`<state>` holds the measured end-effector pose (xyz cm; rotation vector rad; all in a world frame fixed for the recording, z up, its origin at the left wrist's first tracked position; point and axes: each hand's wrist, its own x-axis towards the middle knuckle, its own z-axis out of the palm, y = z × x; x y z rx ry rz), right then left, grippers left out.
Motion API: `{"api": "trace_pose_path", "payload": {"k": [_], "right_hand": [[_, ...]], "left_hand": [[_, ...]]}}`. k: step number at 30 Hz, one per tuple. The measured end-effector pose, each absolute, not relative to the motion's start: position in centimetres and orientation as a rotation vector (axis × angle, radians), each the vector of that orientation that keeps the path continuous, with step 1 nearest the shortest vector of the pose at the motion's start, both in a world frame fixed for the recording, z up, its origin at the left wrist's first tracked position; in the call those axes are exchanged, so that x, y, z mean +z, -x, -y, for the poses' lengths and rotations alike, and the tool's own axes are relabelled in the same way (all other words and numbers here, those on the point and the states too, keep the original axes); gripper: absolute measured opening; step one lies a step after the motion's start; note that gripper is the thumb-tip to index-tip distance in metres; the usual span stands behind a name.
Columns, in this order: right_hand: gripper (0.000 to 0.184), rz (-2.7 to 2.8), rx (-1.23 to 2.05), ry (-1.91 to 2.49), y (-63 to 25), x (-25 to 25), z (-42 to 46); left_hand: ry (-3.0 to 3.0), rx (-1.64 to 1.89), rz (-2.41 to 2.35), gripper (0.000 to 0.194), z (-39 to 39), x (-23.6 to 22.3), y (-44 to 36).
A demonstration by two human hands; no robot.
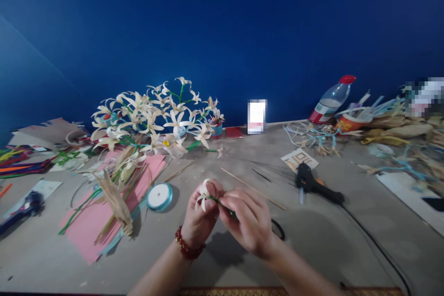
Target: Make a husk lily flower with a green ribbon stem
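Between my two hands is a handmade white flower (204,194) with narrow petals and a thin green stem. My left hand (199,217), with a red bead bracelet (189,243) at its wrist, pinches the flower near its base. The fingers of my right hand (248,219) are closed round the green stem (213,199), and most of the stem is hidden in them. Left of my hands lies a spool of light-blue ribbon (159,196). Just beyond them a thin wooden stick (253,188) rests on the table.
A bunch of finished white flowers (149,120) stands at the back left. Pink paper (83,236) with dried husks (118,199) lies at left. To the right are a black glue gun (317,185) with a cord, a tilted plastic bottle (331,99) and a red paper cup (350,122).
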<state>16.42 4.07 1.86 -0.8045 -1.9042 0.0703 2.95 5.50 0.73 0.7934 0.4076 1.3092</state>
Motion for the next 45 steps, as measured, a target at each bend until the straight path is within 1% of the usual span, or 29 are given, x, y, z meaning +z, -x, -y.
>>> {"api": "trace_pose_path", "payload": {"k": [2,7,16,25,37,45], "right_hand": [[0.026,1.901,0.061,0.794,-16.45,1.86,-4.09],[0.021,1.888,0.066,0.78,-16.56,2.25,-4.07],[0.017,1.873,0.124,0.715,-16.68,2.25,-4.3],[0.019,1.856,0.14,0.734,-16.56,2.21,-4.26],[0.022,1.876,0.099,0.732,-16.56,1.73,-4.24],[0.019,1.81,0.184,0.71,-16.41,1.99,-4.26]], "left_hand": [[-0.81,1.326,-0.419,0.03,-5.47,0.82,-2.95],[-0.82,1.343,-0.406,0.025,-5.44,0.71,-2.85],[-0.86,1.331,-0.349,0.024,-5.52,0.26,-2.69],[-0.87,1.382,-0.396,0.024,-5.63,0.37,-2.58],[-0.899,1.405,-0.424,0.019,-5.53,0.49,-2.55],[-0.919,1.384,-0.412,0.024,-5.65,0.37,-2.49]]}}
